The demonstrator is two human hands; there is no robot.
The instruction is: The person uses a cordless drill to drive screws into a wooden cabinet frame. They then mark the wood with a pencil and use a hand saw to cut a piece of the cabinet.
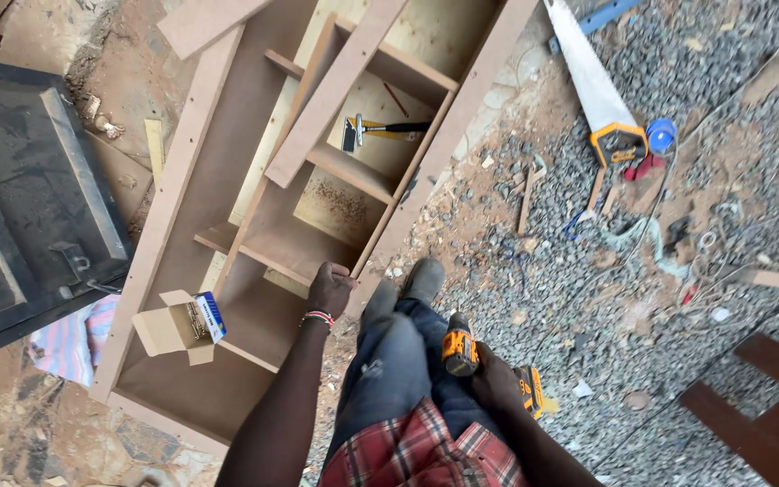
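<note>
Drill: A yellow-and-black cordless drill [462,352] rested against the person's thigh, its chuck end pointing up the frame, just right of the jeans-clad leg.
Right hand: The right hand [496,383] was wrapped tight around the drill's grip, fingers closed over it.
Left hand: The left hand [330,289], a beaded bracelet at the wrist, was curled closed over the lower edge of the wooden shelf unit [254,243]; whether it pinched the board or only pressed on it could not be told.
Shelf unit: The brown board cabinet lay flat on the ground, open face up, its dividers forming several compartments, a loose plank [335,90] lying slantwise across the upper ones.
Inside the unit: A hammer [380,131] with a dark handle lay in an upper compartment; a small open cardboard box [182,323] with a blue-and-white end sat in the lower one, well left of the left hand.
Leg and shoe: A grey shoe [421,280] stood near the cabinet's lower corner, just beside the left hand.
Ground at right: A handsaw [592,86] with an orange-and-black handle lay on the gravel, a blue round lid [661,135] just beside its handle.
At left: A dark metal panel [20,189] lay beside the cabinet, striped cloth [74,343] below it.
</note>
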